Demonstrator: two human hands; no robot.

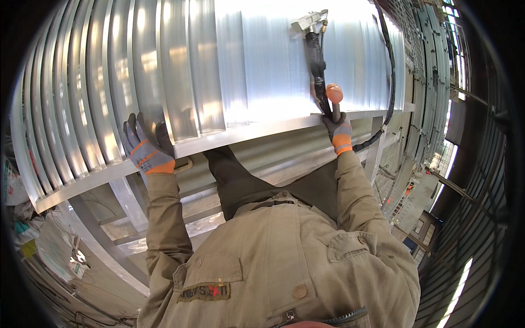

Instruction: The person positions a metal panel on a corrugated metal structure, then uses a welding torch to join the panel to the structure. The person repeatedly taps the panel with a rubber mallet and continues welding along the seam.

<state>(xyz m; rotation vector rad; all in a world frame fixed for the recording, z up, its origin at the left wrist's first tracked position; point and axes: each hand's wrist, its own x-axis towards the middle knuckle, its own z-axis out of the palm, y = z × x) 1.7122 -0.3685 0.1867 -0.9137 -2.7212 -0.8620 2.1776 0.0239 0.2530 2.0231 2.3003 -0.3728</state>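
Observation:
My left hand [150, 145], in a grey and orange work glove, lies on the near edge of the ribbed metal panel [235, 82]. Its fingers are spread apart over the ribs and it grips nothing. My right hand [340, 133], gloved alike, is closed at the panel's near edge around the lower end of a long black-wrapped tool [315, 60]. That tool ends in a grey block-shaped head [308, 22] lying over the panel. A round orange knob [334, 93] on a short stem rises just above my right fingers. My fingers partly hide the grip.
A black cable [389, 60] loops along the right and comes back under my right wrist. Metal frame legs [128, 199] stand below the panel's edge, close to my knees. Bags [22, 227] lie at the far left. Long metal profiles [429, 82] are stacked on the right.

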